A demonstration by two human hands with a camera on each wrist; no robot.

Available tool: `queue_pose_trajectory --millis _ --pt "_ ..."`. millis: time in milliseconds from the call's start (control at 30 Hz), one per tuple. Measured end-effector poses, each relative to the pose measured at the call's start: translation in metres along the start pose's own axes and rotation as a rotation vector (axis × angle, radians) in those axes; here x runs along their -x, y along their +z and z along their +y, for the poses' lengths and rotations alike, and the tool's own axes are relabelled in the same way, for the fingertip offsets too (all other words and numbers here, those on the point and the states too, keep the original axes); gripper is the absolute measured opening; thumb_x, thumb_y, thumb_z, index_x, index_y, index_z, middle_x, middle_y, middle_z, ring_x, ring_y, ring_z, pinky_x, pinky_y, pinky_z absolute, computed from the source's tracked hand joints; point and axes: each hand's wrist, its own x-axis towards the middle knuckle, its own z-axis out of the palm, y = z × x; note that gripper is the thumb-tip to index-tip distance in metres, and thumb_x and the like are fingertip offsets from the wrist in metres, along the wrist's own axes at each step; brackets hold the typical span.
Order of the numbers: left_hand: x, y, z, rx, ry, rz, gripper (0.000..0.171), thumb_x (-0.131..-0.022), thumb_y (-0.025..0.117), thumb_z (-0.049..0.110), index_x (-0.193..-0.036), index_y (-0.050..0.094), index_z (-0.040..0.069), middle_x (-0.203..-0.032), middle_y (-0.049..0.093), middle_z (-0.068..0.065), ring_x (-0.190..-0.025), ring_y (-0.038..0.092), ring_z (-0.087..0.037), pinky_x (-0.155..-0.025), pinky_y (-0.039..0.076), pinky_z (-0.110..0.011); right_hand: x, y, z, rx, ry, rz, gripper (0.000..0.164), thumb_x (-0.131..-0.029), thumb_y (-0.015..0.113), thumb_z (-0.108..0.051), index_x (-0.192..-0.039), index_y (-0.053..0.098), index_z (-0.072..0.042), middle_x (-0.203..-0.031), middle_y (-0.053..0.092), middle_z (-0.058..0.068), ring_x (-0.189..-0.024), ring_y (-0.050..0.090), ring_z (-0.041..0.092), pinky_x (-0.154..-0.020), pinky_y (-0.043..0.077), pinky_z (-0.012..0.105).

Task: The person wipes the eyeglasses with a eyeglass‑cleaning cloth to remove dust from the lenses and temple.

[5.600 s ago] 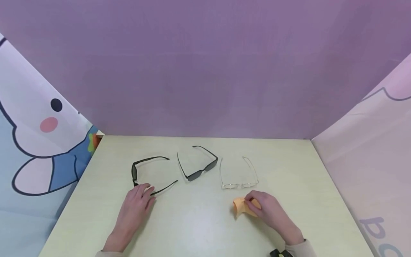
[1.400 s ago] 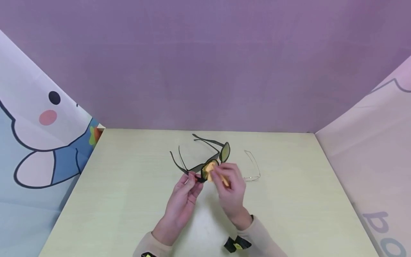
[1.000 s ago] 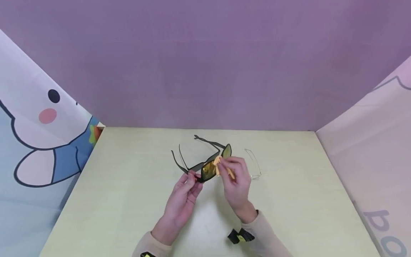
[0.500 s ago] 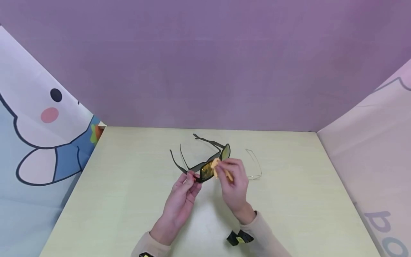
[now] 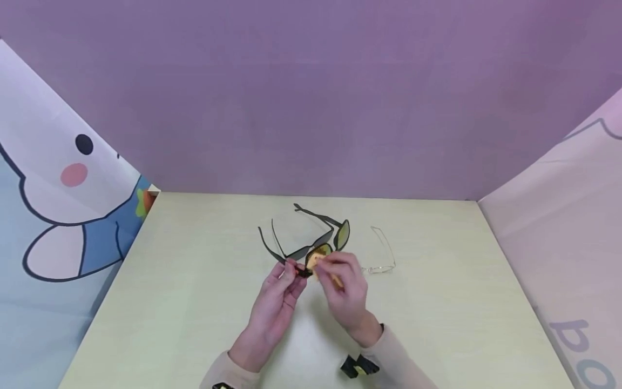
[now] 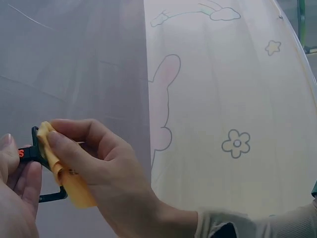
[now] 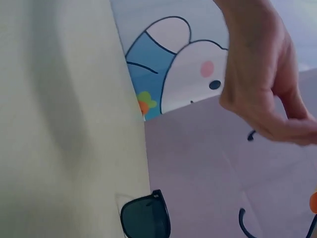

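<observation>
Near the middle of the table, my left hand [image 5: 277, 297] grips a pair of black sunglasses [image 5: 342, 235] at one hinge end, its thumb on top. The lenses look yellow-green and the temples point away from me. My right hand [image 5: 345, 286] pinches an orange cleaning cloth [image 5: 315, 261] between thumb and fingers. The cloth lies against the lens nearer my left hand and covers its lower part. In the left wrist view the cloth [image 6: 79, 193] is folded over the front of the black frame [image 6: 53, 197]. The right wrist view shows my right hand [image 7: 262, 74] from the side.
Just behind the held pair, a second pair of dark sunglasses [image 5: 322, 238] lies on the table [image 5: 170, 297], partly hidden. Thin wire-framed eyeglasses [image 5: 381, 269] lie right of it, partly covered by my right hand. A purple wall panel [image 5: 311, 108] borders the table's far edge.
The black sunglasses left the table's left side and came to the middle in my left hand. My right hand brought the cloth to them; in the last half second it slid down-left over the lens.
</observation>
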Motion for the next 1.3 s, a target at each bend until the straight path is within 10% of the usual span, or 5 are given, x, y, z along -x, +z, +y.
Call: queue_pose_trajectory --millis 167,500,733,1067,1300 --pt "-0.001 0.001 -0.001 -0.023 -0.027 0.039 0.01 -0.107 0.055 0.016 -0.099 0.06 0.018 -0.099 0.069 0.005 -0.089 0.064 -0.004 -0.086 0.056 -0.015 -0.005 -0.009 0.007 -0.021 0.178 0.081 0.016 -0.096 0.068 0.0 -0.094 0.063 0.015 -0.093 0.058 0.028 -0.091 0.065 0.024 -0.083 0.06 0.02" --pt "-0.003 0.0 -0.004 -0.045 -0.023 0.044 0.014 -0.108 0.052 0.013 -0.099 0.061 0.018 -0.098 0.067 0.004 -0.09 0.065 -0.005 -0.088 0.056 -0.016 0.006 -0.001 -0.002 -0.015 -0.009 -0.037 0.015 -0.098 0.066 -0.001 -0.091 0.064 0.012 -0.092 0.058 0.022 -0.082 0.062 0.028 -0.084 0.06 0.02" --pt "-0.001 -0.001 -0.003 -0.064 -0.022 0.038 0.01 -0.106 0.057 0.016 -0.098 0.061 0.019 -0.1 0.069 0.005 -0.09 0.064 -0.005 -0.087 0.056 -0.016 -0.003 -0.009 0.004 -0.045 0.183 0.048 0.024 -0.1 0.066 -0.006 -0.094 0.062 0.018 -0.094 0.058 0.027 -0.096 0.065 0.018 -0.083 0.06 0.02" --pt "-0.002 -0.003 -0.006 -0.07 0.0 0.021 0.015 -0.107 0.054 0.013 -0.097 0.063 0.019 -0.099 0.067 0.005 -0.09 0.065 -0.005 -0.088 0.056 -0.016 0.007 0.001 -0.004 -0.067 0.041 -0.029 0.016 -0.098 0.066 -0.001 -0.091 0.062 0.014 -0.092 0.057 0.022 -0.083 0.061 0.027 -0.083 0.059 0.019" --pt "0.0 -0.002 -0.003 -0.074 -0.022 0.03 0.01 -0.107 0.056 0.014 -0.099 0.061 0.018 -0.099 0.069 0.004 -0.089 0.065 -0.005 -0.087 0.056 -0.016 -0.002 -0.01 0.002 -0.06 0.23 0.036 0.02 -0.099 0.066 -0.003 -0.098 0.062 0.016 -0.096 0.057 0.029 -0.094 0.065 0.021 -0.08 0.061 0.019"
